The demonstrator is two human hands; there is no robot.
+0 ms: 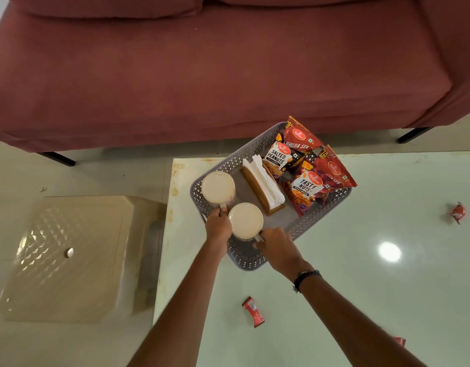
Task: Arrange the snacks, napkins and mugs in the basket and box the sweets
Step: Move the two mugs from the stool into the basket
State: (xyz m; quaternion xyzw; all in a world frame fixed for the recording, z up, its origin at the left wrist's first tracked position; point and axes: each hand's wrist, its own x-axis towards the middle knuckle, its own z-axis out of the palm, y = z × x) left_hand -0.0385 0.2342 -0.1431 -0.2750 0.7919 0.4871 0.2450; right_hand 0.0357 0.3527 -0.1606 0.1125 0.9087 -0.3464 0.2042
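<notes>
Grey perforated plastic basket [244,254] on pale glossy worktop [334,287], L hand [218,225] grip on handle of far white mug [218,187], R hand [275,243] grip on near white mug [245,220] handle, both mugs in basket w/ white napkins in wooden holder [263,182] & red snack packets [305,185], red wrapped sweets [253,311] loose on worktop nearby, beige plastic stool [69,258] left, maroon fabric sofa [202,75] behind.

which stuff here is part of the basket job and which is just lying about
Job: basket, two mugs held by left hand and right hand, napkins, snack packets, loose sweets.
Lying about: sofa, stool.
</notes>
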